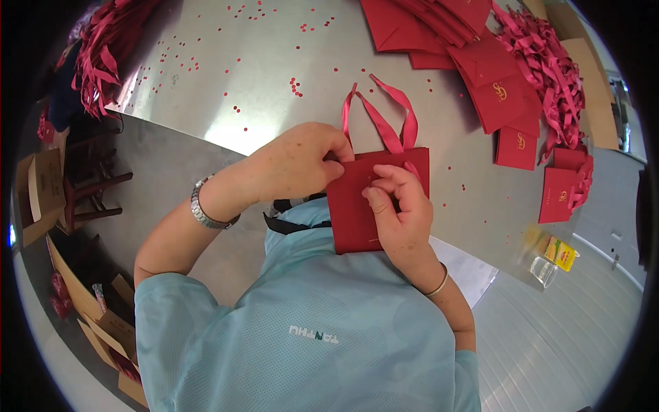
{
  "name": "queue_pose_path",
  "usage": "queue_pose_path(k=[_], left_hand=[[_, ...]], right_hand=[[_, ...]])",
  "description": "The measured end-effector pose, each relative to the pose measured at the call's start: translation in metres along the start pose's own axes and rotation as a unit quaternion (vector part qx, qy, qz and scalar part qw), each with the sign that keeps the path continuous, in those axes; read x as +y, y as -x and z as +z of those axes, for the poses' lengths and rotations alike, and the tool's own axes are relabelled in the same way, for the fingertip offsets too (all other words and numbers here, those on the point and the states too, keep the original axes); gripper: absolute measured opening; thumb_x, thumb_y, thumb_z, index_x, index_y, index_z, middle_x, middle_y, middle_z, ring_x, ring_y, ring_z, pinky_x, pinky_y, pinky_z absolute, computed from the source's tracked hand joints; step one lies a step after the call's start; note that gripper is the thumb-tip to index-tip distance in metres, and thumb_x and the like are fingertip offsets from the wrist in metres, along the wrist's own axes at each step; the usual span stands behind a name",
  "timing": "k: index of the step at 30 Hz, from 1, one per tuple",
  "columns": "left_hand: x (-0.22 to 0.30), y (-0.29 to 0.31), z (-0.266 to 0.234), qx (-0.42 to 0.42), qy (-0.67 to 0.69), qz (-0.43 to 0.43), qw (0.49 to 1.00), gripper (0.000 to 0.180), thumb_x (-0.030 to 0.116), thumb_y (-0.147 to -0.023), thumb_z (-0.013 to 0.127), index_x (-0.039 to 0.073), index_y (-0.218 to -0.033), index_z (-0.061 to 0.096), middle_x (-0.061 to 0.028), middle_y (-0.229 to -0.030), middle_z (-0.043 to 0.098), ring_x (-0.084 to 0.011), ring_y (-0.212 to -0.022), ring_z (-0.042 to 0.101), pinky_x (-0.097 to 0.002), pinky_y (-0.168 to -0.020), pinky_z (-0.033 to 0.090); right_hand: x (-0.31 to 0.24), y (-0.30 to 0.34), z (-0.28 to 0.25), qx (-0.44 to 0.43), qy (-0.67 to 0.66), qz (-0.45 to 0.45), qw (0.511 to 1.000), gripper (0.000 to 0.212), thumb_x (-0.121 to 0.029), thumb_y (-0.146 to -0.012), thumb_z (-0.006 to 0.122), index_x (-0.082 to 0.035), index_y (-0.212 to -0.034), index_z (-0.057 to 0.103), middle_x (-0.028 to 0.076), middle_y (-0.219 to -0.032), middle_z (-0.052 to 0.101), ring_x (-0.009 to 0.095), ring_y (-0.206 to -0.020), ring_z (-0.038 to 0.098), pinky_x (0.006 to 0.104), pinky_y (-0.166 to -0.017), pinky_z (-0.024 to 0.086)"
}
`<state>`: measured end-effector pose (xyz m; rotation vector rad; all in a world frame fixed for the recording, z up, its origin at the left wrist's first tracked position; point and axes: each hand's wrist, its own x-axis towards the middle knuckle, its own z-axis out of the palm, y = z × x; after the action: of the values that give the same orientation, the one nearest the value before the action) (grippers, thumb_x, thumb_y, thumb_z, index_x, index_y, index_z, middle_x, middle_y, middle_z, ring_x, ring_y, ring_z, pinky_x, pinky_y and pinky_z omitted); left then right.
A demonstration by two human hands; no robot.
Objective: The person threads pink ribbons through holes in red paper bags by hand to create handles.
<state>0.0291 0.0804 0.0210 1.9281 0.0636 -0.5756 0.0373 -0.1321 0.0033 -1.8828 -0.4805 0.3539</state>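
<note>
A small red paper gift bag (353, 213) is held against the table edge in front of my body, with pink ribbon (388, 130) looping up from its top. My left hand (298, 161) pinches the bag's upper left edge; its fingertips reach partly inside the opening, close to one ribbon strand. Across the front of the bag lies my right hand (405, 213), fingers curled and thumb tip close to the index finger. Whatever that pinch may hold is too small to make out. A bit of pink shows behind the right fingers.
Red bags (487, 82) lie piled at the far right, beside a heap of pink ribbons (549, 75). More ribbons (99, 62) hang at the far left corner. Small red paper dots (295, 87) litter the metal table. A clear glass (543, 272) and yellow packet (561, 253) stand at the right edge.
</note>
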Motion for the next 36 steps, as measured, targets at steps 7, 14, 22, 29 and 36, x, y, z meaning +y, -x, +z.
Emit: queue_pose_path(k=[7, 14, 22, 29, 36], left_hand=[[-0.009, 0.004, 0.009, 0.028, 0.012, 0.021, 0.999, 0.009, -0.002, -0.085, 0.06, -0.004, -0.093, 0.064, -0.0057, -0.089, 0.058, -0.0156, -0.082, 0.059, -0.0292, -0.074, 0.049], [-0.014, 0.007, 0.007, 0.026, 0.127, 0.004, 0.992, 0.008, -0.004, -0.088, 0.057, -0.004, -0.093, 0.063, -0.0027, -0.089, 0.055, -0.0121, -0.081, 0.056, -0.0271, -0.076, 0.048], [-0.02, 0.01, 0.015, 0.057, 0.144, 0.029, 0.987, 0.009, -0.003, -0.089, 0.056, -0.004, -0.094, 0.063, -0.0022, -0.092, 0.056, -0.0112, -0.082, 0.056, -0.0269, -0.076, 0.047], [-0.027, 0.012, 0.031, 0.143, 0.065, 0.112, 0.981, 0.011, -0.006, -0.083, 0.061, -0.004, -0.094, 0.062, -0.0076, -0.089, 0.059, -0.0172, -0.077, 0.059, -0.0286, -0.071, 0.049], [-0.026, 0.008, 0.03, 0.163, -0.019, 0.119, 0.979, 0.011, -0.006, -0.083, 0.059, -0.003, -0.093, 0.062, -0.0122, -0.091, 0.058, -0.0226, -0.079, 0.059, -0.0315, -0.072, 0.049]], right_hand=[[-0.007, -0.009, 0.004, -0.008, 0.098, -0.087, 0.991, 0.008, -0.002, -0.084, 0.067, -0.002, -0.092, 0.066, 0.011, -0.08, 0.068, 0.023, -0.07, 0.066, 0.0303, -0.065, 0.052], [-0.012, -0.012, 0.01, 0.003, 0.091, -0.059, 0.994, 0.008, -0.001, -0.08, 0.069, -0.002, -0.088, 0.067, 0.01, -0.074, 0.067, 0.022, -0.062, 0.063, 0.03, -0.057, 0.049], [-0.007, -0.018, 0.012, 0.008, 0.118, -0.129, 0.985, 0.008, 0.001, -0.077, 0.069, -0.002, -0.084, 0.066, 0.009, -0.071, 0.065, 0.023, -0.059, 0.062, 0.031, -0.056, 0.049], [-0.013, -0.025, 0.018, -0.017, 0.255, -0.121, 0.959, 0.004, -0.002, -0.078, 0.066, -0.004, -0.078, 0.062, 0.01, -0.066, 0.062, 0.027, -0.06, 0.062, 0.0364, -0.055, 0.05], [-0.006, -0.021, 0.016, 0.01, 0.155, -0.025, 0.988, 0.004, -0.002, -0.081, 0.066, -0.003, -0.085, 0.064, 0.009, -0.07, 0.064, 0.019, -0.058, 0.062, 0.0299, -0.058, 0.05]])
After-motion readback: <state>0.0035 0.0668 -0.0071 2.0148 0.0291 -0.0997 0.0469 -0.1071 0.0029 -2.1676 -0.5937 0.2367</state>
